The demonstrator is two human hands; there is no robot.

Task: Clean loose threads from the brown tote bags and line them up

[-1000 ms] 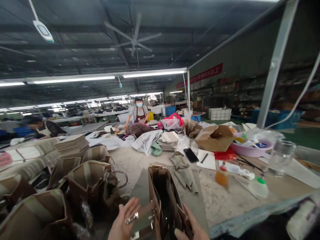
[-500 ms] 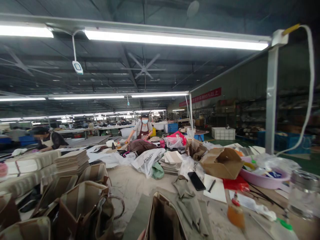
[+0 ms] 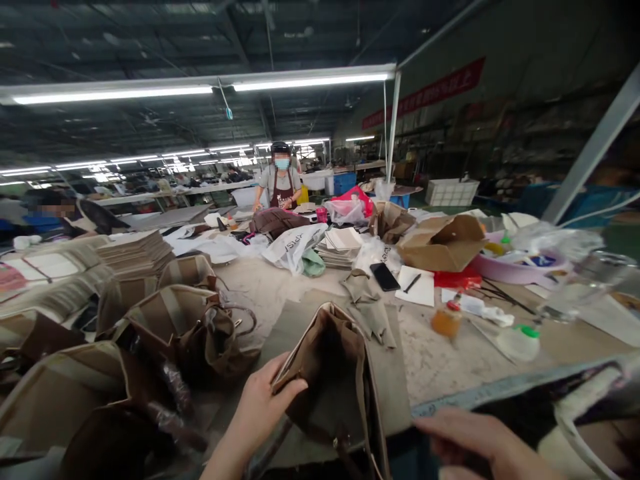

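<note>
A brown handbag (image 3: 333, 373) stands at the table's front, its mouth open towards me and its dark lining showing. My left hand (image 3: 257, 403) grips the bag's left rim, thumb inside and fingers outside. Right of the bag, by the table's front edge, my right hand (image 3: 480, 437) is blurred by motion and apart from the bag; its fingers are too smeared to read. Flat grey-green sheet material (image 3: 285, 327) lies under the bag, with a crumpled olive cloth piece (image 3: 370, 310) just behind it.
Several similar brown bags (image 3: 75, 387) crowd the left. To the right lie a black phone (image 3: 385, 277), a bottle of amber liquid (image 3: 446, 320), a green-capped bottle (image 3: 520, 341) and a lilac basin (image 3: 525, 270). A masked co-worker (image 3: 280, 180) stands across the table.
My view has tilted down, bringing both hands and more of the handbag into sight. Earlier only a sliver of my left hand showed at the bag's rim.
</note>
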